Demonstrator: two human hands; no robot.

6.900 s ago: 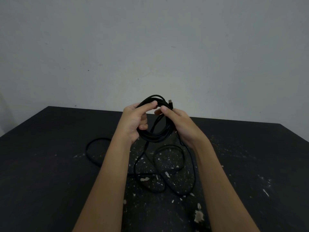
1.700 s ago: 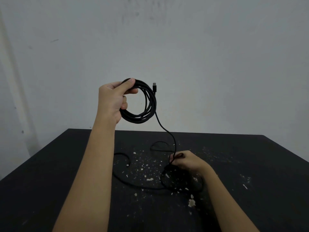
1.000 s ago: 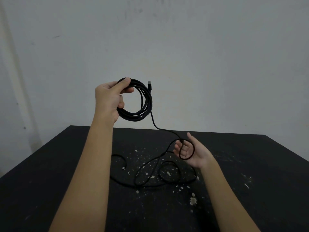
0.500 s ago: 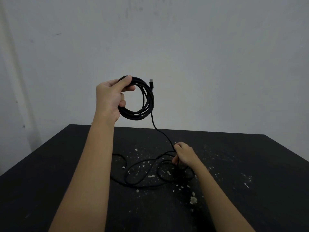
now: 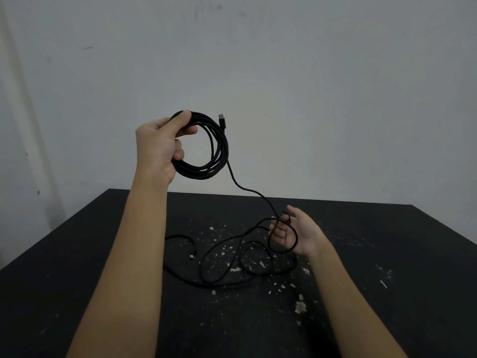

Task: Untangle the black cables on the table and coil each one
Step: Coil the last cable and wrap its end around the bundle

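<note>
Several turns of black cable formed a coil (image 5: 206, 151) held up above the table's far edge. The left hand (image 5: 158, 147) had its thumb and fingers curled round the coil's 9 o'clock side, and a plug end (image 5: 222, 119) stood up at its 1 o'clock. One strand (image 5: 247, 189) left the coil toward 5 o'clock and looped over the right hand (image 5: 296, 233), which lay palm-up with fingers relaxed, clasping nothing. At that hand's 8 o'clock the slack (image 5: 201, 267) sprawled in loose loops on the paint-flecked black table (image 5: 77, 280), before a pale wall (image 5: 309, 99).
</note>
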